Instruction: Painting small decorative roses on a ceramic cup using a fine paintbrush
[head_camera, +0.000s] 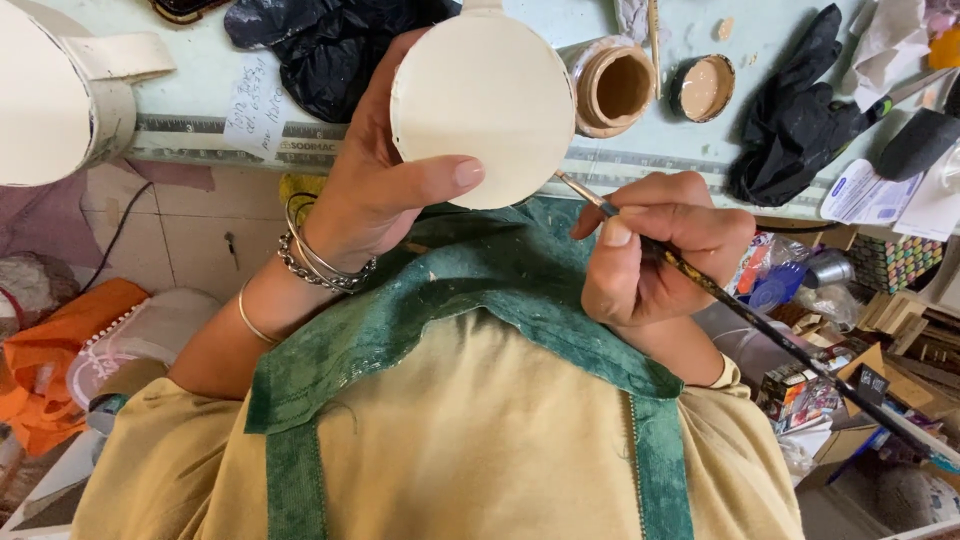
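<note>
Cream-painted, rigid and probably fragile, the mug (483, 105) sat base-up above the lap, left hand (385, 180) wrapped around its wall, right hand (665, 250) pinching a thin brush (760, 330).

open paint jar (612, 88) and lid (702, 88) crowd the tabletop (200, 70) behind the cup (482, 105).

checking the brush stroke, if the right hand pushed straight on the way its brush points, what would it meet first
The right hand aims its paintbrush up-left; the tip is already at the lower right edge of the cream mug held by the left hand, so the mug comes first, though depth is unclear.
</note>
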